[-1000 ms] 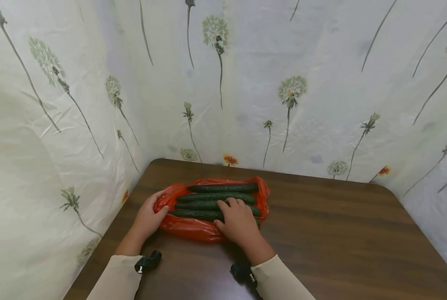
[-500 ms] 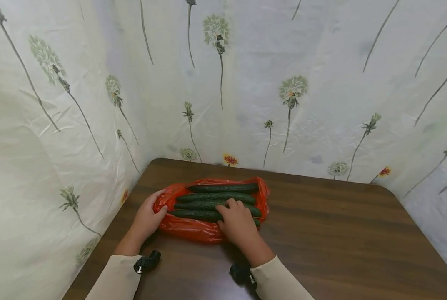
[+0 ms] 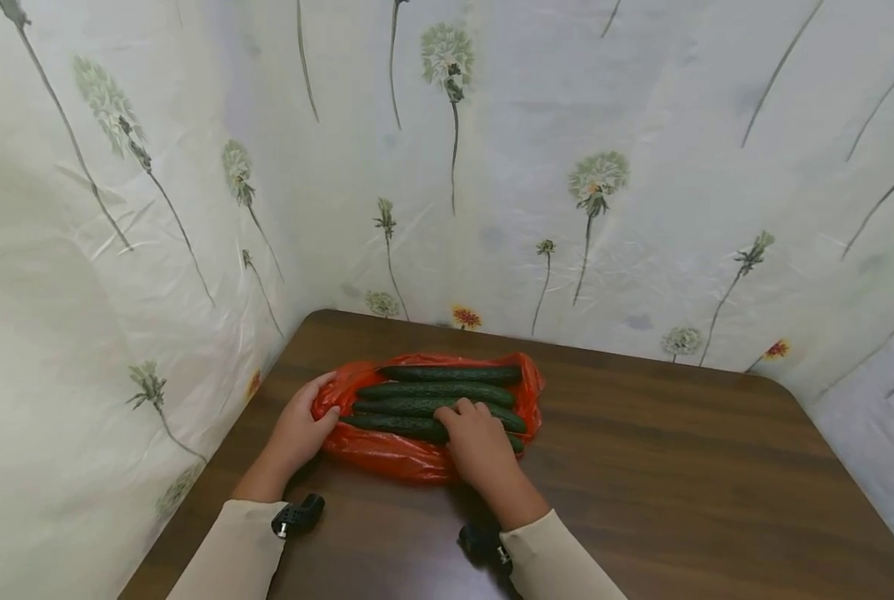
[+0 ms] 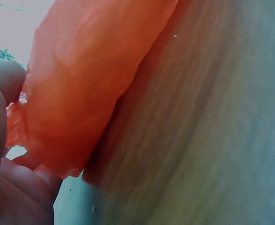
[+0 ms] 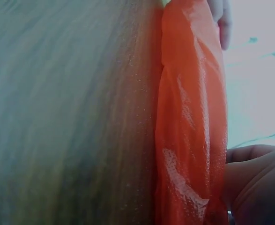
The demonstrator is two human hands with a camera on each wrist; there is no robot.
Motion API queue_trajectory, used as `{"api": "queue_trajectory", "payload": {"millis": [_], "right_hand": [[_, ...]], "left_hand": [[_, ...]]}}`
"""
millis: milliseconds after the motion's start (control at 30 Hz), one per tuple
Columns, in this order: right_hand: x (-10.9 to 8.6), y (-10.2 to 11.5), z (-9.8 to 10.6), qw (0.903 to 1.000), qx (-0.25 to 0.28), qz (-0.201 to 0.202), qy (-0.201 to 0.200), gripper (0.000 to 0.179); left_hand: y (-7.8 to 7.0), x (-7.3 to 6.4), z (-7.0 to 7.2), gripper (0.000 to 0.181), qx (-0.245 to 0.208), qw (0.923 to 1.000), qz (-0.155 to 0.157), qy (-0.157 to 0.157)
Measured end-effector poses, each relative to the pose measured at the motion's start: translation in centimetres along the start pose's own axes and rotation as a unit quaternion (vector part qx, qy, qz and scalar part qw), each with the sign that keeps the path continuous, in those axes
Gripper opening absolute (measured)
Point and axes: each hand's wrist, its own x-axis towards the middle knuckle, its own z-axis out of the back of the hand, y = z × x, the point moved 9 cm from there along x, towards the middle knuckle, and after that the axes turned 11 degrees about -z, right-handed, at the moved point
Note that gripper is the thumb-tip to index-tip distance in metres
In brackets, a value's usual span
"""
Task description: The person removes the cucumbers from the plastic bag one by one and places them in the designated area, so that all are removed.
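Note:
Several dark green cucumbers (image 3: 439, 392) lie side by side in an opened red plastic bag (image 3: 394, 458) on the table. At the bag's left end, my left hand (image 3: 297, 429) grips the plastic, thumb on the near side and fingers behind. My right hand (image 3: 480, 446) reaches over the bag's near edge and holds the nearest cucumber (image 3: 394, 427) toward its right end, covering part of it. From the left wrist, the red plastic (image 4: 85, 79) shows between thumb and fingers. In the right wrist view, my right hand (image 5: 259, 180) is against the bag's side (image 5: 189, 117).
The brown wooden table (image 3: 679, 467) extends to the right of the bag. A pale curtain with dandelion prints (image 3: 521, 167) stands along the back and left edges. Black wrist cameras (image 3: 299, 517) sit below both hands.
The fingers and thumb of my right hand have drawn in around the nearest cucumber. My left hand keeps its grip on the bag. The head view has shifted slightly.

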Motion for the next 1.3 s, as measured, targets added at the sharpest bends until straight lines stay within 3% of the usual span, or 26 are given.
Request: {"api": "queue_trajectory", "payload": {"millis": [300, 567, 967, 1300], "right_hand": [[-0.2, -0.3, -0.4, 0.9996, -0.021, -0.003, -0.018, 0.04], [-1.2, -1.3, 0.9, 0.9987, -0.029, -0.012, -0.041, 0.048], [-4.0, -4.2, 3.4, 0.9919, -0.01, -0.027, -0.123, 0.053], [-5.1, -7.2, 4.7, 0.9876, -0.002, -0.049, -0.149, 0.05]], "left_hand": [[-0.1, 0.0, 0.0, 0.062, 0.003, 1.0, -0.007, 0.004], [0.3, -0.6, -0.4, 0.061, -0.017, 0.9999, -0.001, 0.0], [-0.3, -0.2, -0.4, 0.061, -0.013, 0.9998, -0.014, 0.011], [-0.5, -0.3, -0.6, 0.061, -0.011, 0.9997, -0.012, 0.016]]}}
